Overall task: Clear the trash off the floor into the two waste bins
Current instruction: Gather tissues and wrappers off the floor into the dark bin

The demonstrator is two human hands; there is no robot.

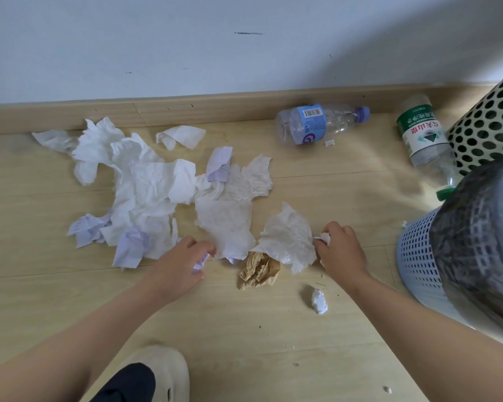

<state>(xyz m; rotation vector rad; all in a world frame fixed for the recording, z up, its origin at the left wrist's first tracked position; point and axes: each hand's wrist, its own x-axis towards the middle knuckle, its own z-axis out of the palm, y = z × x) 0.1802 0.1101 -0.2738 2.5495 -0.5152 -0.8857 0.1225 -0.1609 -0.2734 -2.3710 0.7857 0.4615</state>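
Item: crumpled tissues (pixel 145 184), strewn on the floor (pixel 244 329) near the wall. Judged light, soft and easily torn; best gathered by bunching at the middle.
Left hand (pixel 177 262): fingers curled round a lilac scrap (pixel 201 261).
Right hand (pixel 340 250): fingers pinched on a white wad (pixel 325 237).
Blue bin (pixel 415 256) is placed just right of it, green bin (pixel 488 126) beyond.

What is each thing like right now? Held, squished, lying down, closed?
Left hand, gripping a scrap.
Right hand, pinching a wad.
Tissues, crumpled, spread on the floor.
Brown paper, scrunched, on the floor.
Loose wad, balled up, on the floor.
Blue-label bottle, lying down, capped, empty.
Green-label bottle, lying down, capped.
Blue bin, lined with a dark bag.
Green bin, mostly out of view.
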